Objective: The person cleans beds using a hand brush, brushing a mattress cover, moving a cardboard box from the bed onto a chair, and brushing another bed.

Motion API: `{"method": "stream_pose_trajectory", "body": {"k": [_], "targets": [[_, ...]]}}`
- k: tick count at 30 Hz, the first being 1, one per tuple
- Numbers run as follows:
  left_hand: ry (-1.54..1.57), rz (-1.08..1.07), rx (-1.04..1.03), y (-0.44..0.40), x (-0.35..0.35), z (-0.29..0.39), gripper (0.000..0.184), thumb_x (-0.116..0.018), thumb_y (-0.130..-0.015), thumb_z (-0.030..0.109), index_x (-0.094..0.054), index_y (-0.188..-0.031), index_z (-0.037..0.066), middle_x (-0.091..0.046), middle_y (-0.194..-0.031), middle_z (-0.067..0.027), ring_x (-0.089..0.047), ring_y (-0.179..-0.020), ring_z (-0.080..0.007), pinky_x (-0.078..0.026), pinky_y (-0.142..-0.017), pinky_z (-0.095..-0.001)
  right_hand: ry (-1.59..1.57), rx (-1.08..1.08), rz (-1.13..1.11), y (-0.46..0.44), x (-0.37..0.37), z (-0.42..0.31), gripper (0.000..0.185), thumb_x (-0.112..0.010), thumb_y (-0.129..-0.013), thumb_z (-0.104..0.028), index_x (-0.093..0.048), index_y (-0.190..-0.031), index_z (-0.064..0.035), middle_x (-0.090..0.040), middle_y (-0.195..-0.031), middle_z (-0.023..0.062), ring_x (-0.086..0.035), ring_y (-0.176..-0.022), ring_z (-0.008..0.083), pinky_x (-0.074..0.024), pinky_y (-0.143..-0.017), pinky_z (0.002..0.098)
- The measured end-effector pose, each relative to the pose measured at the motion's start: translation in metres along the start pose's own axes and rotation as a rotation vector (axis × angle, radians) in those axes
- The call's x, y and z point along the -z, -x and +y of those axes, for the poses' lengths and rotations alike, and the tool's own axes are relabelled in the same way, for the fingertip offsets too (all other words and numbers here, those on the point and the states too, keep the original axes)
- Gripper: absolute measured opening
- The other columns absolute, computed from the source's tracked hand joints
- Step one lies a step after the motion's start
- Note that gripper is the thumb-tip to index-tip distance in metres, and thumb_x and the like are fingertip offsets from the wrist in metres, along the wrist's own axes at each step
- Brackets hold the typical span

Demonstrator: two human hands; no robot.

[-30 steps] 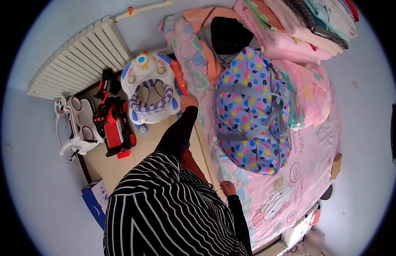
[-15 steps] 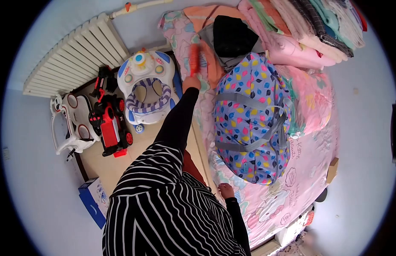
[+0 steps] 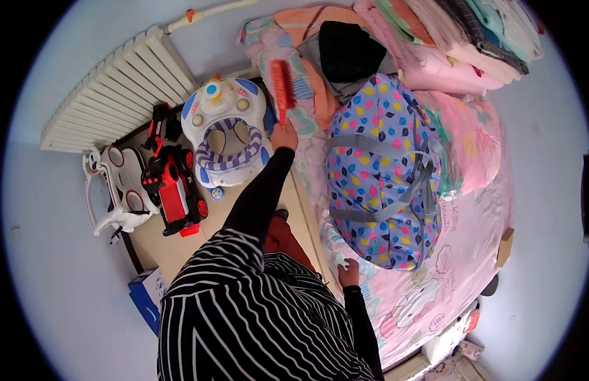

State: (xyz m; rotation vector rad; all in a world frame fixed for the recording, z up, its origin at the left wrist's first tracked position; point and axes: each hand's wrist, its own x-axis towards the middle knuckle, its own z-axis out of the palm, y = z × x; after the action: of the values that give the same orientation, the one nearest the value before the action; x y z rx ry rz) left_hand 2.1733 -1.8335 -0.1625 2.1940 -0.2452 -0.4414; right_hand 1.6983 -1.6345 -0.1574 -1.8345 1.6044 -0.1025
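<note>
My left hand (image 3: pixel 283 136) is closed around the handle of a red bristle brush (image 3: pixel 282 86). The brush points away from me, over the patterned bedding (image 3: pixel 301 114) at the bed's near edge, with its bristles facing right. I cannot tell whether they touch the cloth. Low beside the bed, my right hand (image 3: pixel 349 273) holds nothing, its fingers apart and close to the pink sheet (image 3: pixel 396 311). Between the hands and further right lies a big blue leaf-print bag (image 3: pixel 383 178) with grey straps. Dark folded clothes (image 3: pixel 351 54) rest beyond it.
Folded quilts (image 3: pixel 434 44) are piled at the bed's far end, beside a plastic-wrapped pink bundle (image 3: pixel 469 143). On the floor to the left stand a baby walker (image 3: pixel 202 108), a red toy car (image 3: pixel 174 197) and a white ride-on toy (image 3: pixel 123 184). A radiator (image 3: pixel 116 89) lines the wall.
My left hand has drawn the brush slightly back toward me, and its bristles now show on the right side. My right hand has moved right and upward, its fingers loosening.
</note>
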Motion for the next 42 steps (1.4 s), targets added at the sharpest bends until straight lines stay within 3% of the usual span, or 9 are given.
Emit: {"method": "stream_pose_trajectory", "body": {"k": [4, 8, 17, 21, 22, 26, 33, 37, 42], "targets": [[-0.311, -0.240, 0.019, 0.021, 0.020, -0.038, 0.050, -0.044, -0.092, 0.042, -0.061, -0.087, -0.005, -0.065, -0.088, -0.0284, -0.062, -0.091, -0.0440, -0.048, -0.079, -0.0508, 0.090, -0.057, 0.005, -0.005, -0.009, 0.012, 0.049, -0.070, -0.075, -0.024, -0.055, -0.114, 0.0012, -0.048, -0.126, 0.0229, -0.049, -0.115, 0.0363, -0.0460, -0.094, 0.0402], [-0.099, 0.201, 0.078, 0.051, 0.039, -0.057, 0.044, -0.048, -0.092, 0.039, -0.057, -0.098, -0.004, -0.063, -0.092, -0.0278, -0.061, -0.089, -0.0446, -0.047, -0.075, -0.0511, 0.126, -0.165, -0.068, -0.002, 0.004, 0.003, 0.076, -0.065, -0.075, -0.032, -0.037, -0.137, 0.0018, -0.029, -0.145, 0.0275, -0.032, -0.132, 0.0421, -0.0309, -0.108, 0.0461], [0.083, -0.173, -0.801, 0.218, 0.150, -0.021, 0.030, -0.058, -0.091, 0.029, -0.057, -0.096, -0.001, -0.056, -0.070, -0.0152, -0.055, -0.060, -0.0296, -0.041, -0.056, -0.0379, 0.314, -0.174, -0.344, 0.065, -0.018, 0.061, 0.092, -0.063, -0.070, -0.039, -0.025, -0.146, -0.0033, -0.013, -0.152, 0.0258, -0.021, -0.139, 0.0410, -0.0286, -0.111, 0.0422], [-0.011, -0.601, -1.239, 0.306, 0.172, -0.040, 0.026, -0.061, -0.088, 0.024, -0.058, -0.099, 0.001, -0.058, -0.071, -0.0157, -0.056, -0.057, -0.0328, -0.042, -0.050, -0.0384, 0.213, -0.127, -0.347, 0.101, -0.028, 0.074, 0.069, -0.062, -0.069, -0.035, -0.051, -0.127, -0.0009, -0.013, -0.154, 0.0208, -0.022, -0.139, 0.0397, -0.0323, -0.109, 0.0436], [0.032, -0.715, -1.355, 0.331, 0.167, -0.039, 0.024, -0.061, -0.088, 0.023, -0.058, -0.100, 0.002, -0.057, -0.070, -0.0145, -0.056, -0.057, -0.0341, -0.042, -0.050, -0.0407, 0.104, -0.087, -0.179, 0.115, -0.039, 0.082, 0.055, -0.061, -0.070, -0.034, -0.060, -0.113, 0.0006, -0.035, -0.144, 0.0239, -0.039, -0.130, 0.0372, -0.0393, -0.103, 0.0431], [-0.288, -1.140, -1.552, 0.413, 0.132, -0.054, 0.025, -0.058, -0.088, 0.028, -0.055, -0.098, 0.005, -0.060, -0.070, -0.0145, -0.059, -0.060, -0.0368, -0.045, -0.052, -0.0455, -0.066, -0.248, -0.254, 0.162, -0.049, 0.109, 0.047, -0.058, -0.073, -0.033, -0.062, -0.104, 0.0009, -0.064, -0.103, 0.0244, -0.061, -0.100, 0.0374, -0.0478, -0.088, 0.0441], [-0.781, -1.018, -1.297, 0.483, 0.038, -0.141, 0.031, -0.052, -0.091, 0.036, -0.049, -0.099, 0.006, -0.064, -0.075, -0.0227, -0.061, -0.070, -0.0441, -0.047, -0.059, -0.0537, -0.303, -0.554, -0.063, 0.251, -0.040, 0.153, 0.042, -0.057, -0.074, -0.031, -0.065, -0.099, 0.0017, -0.066, -0.099, 0.0234, -0.062, -0.096, 0.0372, -0.0493, -0.084, 0.0434], [-0.906, -1.752, -1.713, 0.537, 0.059, -0.137, 0.031, -0.053, -0.090, 0.034, -0.050, -0.094, 0.003, -0.064, -0.078, -0.0234, -0.061, -0.076, -0.0445, -0.047, -0.066, -0.0548, -0.600, -0.672, 0.099, 0.276, -0.059, 0.172, 0.047, -0.062, -0.076, -0.039, -0.067, -0.097, 0.0017, -0.067, -0.094, 0.0218, -0.064, -0.089, 0.0340, -0.0508, -0.080, 0.0399], [-0.738, -1.418, -1.456, 0.581, 0.027, -0.149, 0.030, -0.051, -0.090, 0.034, -0.046, -0.097, 0.005, -0.064, -0.079, -0.0234, -0.062, -0.074, -0.0436, -0.048, -0.066, -0.0540, -0.779, -0.772, 0.276, 0.297, -0.059, 0.157, 0.042, -0.064, -0.078, -0.034, -0.065, -0.101, 0.0010, -0.068, -0.095, 0.0192, -0.065, -0.088, 0.0317, -0.0505, -0.079, 0.0392]]}}
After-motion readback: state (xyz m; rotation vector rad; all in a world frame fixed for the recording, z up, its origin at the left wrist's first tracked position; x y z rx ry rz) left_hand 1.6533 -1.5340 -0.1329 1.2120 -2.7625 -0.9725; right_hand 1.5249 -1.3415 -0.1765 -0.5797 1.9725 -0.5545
